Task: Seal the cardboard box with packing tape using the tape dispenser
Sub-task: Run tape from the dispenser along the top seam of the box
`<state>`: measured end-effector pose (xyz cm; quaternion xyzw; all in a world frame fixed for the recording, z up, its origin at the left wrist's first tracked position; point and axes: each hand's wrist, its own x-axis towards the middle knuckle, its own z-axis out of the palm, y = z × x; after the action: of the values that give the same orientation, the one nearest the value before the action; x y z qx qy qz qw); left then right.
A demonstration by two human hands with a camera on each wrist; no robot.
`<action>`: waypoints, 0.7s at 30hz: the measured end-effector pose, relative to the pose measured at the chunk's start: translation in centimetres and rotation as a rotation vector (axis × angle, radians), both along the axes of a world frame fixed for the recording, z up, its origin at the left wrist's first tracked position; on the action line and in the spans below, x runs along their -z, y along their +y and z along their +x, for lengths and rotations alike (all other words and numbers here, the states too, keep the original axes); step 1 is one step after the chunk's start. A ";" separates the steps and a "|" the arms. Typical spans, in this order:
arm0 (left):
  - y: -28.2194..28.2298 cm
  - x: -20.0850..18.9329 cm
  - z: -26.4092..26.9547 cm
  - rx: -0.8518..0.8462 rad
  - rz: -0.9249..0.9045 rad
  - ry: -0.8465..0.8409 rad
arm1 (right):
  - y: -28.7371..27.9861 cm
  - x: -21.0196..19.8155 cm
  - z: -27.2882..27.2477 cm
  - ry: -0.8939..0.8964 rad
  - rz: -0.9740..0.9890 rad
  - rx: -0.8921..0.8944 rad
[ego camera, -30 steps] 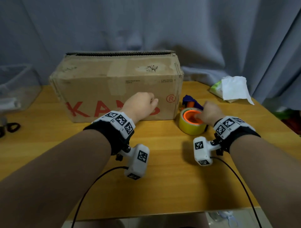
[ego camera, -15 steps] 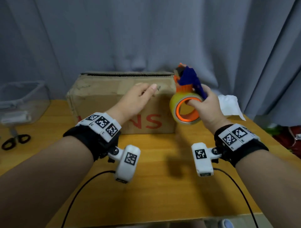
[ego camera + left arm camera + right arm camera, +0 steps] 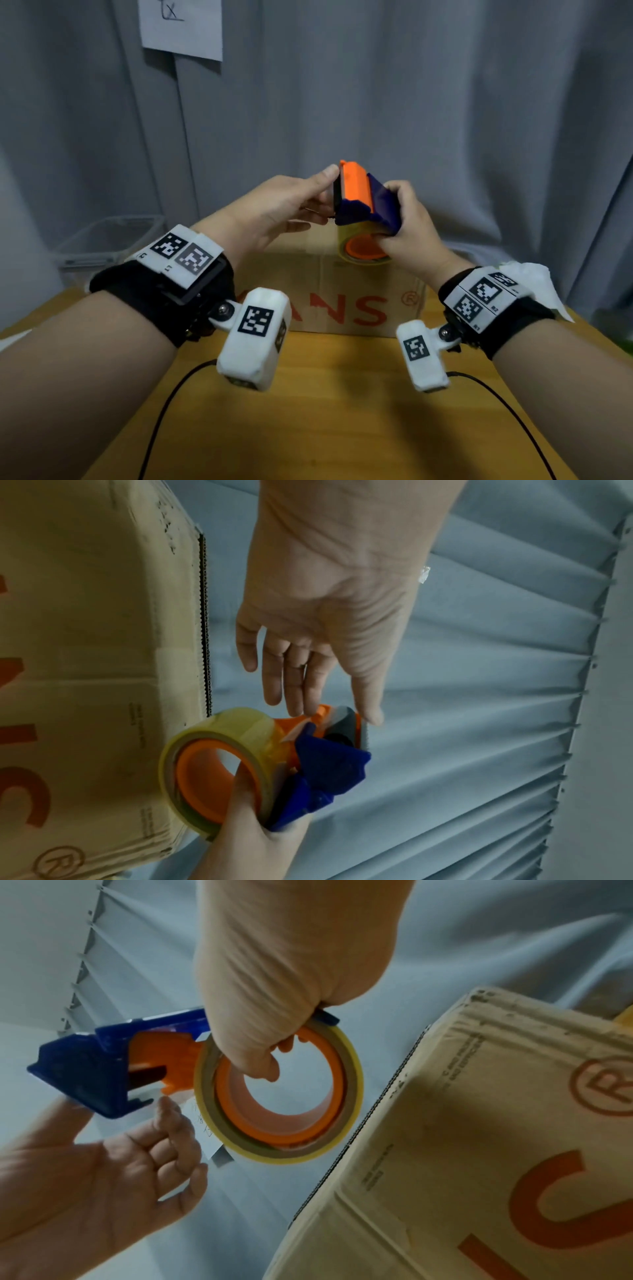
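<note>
I record the tape dispenser (image 3: 363, 202) now lifted above the box (image 3: 342, 298), right hand (image 3: 407, 236) gripping it, left hand (image 3: 274, 212) pinching its front; sealing not begun.

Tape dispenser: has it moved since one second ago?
Yes. The tape dispenser went up from the table, right of the cardboard box, to above the box's top edge.

Blue/org dispenser (image 3: 368, 205) aloft nr box (image 3: 342, 308).

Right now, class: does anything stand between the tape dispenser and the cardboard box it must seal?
Nothing visible does. The right hand holds the tape dispenser in the air near the cardboard box; the left hand pinches its cutter end, away from the box.
</note>
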<state>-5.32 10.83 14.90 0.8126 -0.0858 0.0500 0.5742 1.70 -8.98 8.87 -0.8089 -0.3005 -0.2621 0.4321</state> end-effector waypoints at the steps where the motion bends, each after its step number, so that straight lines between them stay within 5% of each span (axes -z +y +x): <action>1: 0.4 -0.1 -0.1 0.005 -0.020 0.006 | 0.4 -0.1 0.1 -0.001 0.007 -0.015; 7: 2.2 -0.6 0.1 -0.020 -0.104 0.010 | 1.6 -0.8 0.6 0.014 -0.014 -0.111; 21: 5.4 -3.0 1.8 -0.227 0.148 -0.023 | 4.5 -3.6 0.8 -0.003 -0.325 -0.101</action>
<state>-3.52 16.26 17.94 0.8566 -0.0032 0.1174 0.5025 2.54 -4.51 12.50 -0.8516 -0.3798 -0.1893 0.3077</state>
